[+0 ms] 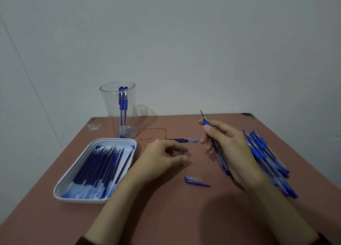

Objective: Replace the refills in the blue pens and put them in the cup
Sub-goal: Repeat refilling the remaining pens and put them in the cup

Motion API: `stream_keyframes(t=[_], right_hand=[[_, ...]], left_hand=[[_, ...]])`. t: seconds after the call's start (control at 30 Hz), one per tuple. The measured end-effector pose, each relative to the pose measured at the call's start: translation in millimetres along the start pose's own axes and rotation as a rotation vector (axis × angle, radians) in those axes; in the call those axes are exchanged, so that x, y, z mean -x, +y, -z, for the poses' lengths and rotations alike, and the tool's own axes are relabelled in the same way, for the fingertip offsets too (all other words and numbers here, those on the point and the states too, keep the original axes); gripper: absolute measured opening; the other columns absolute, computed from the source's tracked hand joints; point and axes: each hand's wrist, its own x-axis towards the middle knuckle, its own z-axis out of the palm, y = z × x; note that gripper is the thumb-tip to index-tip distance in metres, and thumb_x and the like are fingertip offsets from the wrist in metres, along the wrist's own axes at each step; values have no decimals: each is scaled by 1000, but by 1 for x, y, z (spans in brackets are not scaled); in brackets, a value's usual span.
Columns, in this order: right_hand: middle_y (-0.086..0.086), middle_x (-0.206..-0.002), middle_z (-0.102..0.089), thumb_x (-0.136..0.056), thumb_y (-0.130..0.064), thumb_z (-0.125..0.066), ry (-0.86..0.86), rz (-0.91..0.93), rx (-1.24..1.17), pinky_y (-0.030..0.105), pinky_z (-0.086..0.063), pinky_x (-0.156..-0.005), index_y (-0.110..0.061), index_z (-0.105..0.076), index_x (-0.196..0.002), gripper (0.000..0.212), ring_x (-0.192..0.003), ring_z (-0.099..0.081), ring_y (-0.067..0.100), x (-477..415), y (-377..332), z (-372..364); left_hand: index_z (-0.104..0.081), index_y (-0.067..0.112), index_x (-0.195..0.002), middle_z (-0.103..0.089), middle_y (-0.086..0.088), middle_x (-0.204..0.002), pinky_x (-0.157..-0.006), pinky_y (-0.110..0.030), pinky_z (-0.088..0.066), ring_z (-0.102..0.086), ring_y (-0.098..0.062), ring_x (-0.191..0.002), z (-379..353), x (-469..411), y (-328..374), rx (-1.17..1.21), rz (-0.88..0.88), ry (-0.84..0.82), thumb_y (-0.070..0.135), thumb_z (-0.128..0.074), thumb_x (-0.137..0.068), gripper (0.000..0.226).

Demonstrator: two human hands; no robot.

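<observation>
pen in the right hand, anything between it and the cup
Nothing visible does. The pen in the right hand has open air toward the cup; only a loose refill lies flat on the table below.

Left hand: palm down, held low, fingers loosely curled and pointing right. Thumb and forefinger lie close together, with nothing seen between them. Left forearm: enters from the lower edge, angled up and to the right.

Right hand: back of the hand toward the camera, fingers curled round a pen. Thumb is pressed just below its blue grip, and the tip points up and away. Right forearm: enters from the lower right, angled up and to the left.

The hands are apart, not touching. Dark sleeve cuffs show at the near end of both forearms.
</observation>
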Motion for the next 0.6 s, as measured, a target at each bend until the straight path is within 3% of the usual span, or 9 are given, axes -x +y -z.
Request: stream_keyframes(t=[0.1,0.2,0.33,0.47,0.6], right_hand=[[12,-71,-59,-92,-14,-54,-15,-7,-42,26,-40,-53,-16,-70,-102,19,-57,-47,13,1,-2,0],[10,-70,-60,-91,-15,-56,-3,-13,-14,31,-38,-54,-17,-70,-100,16,-56,-47,14,0,1,0],[5,-68,-64,-87,-18,-63,3,56,162,27,-44,-57,-22,-69,-98,13,-57,-53,9,0,6,-2],[-1,-66,-65,-85,-20,-66,30,177,369,31,-50,-62,-35,-68,-89,16,-63,-60,17,0,11,-4],[-20,-60,-60,-83,-20,-68,28,285,622,10,-40,-57,-31,-71,-91,14,-61,-54,2,3,15,-6]], left_hand=[[-75,28,-93,-69,10,-78,-64,-5,-43,-57,7,-65,1,-3,-7,-266,-47,-77,31,-76,-77,16],[-75,27,-87,-69,12,-78,-65,-6,-42,-58,5,-69,-2,-4,-10,-312,-94,-3,25,-72,-82,7],[-71,29,-80,-67,9,-62,-57,-14,-46,-60,-3,-58,-1,-9,-9,49,-33,215,15,-72,-82,13],[-71,22,-85,-70,0,-72,-61,-19,-53,-67,-11,-69,4,-10,-3,432,1,297,4,-70,-81,19],[-69,8,-96,-72,-7,-82,-69,-18,-56,-69,-13,-76,7,-8,1,789,56,315,0,-68,-81,17]])
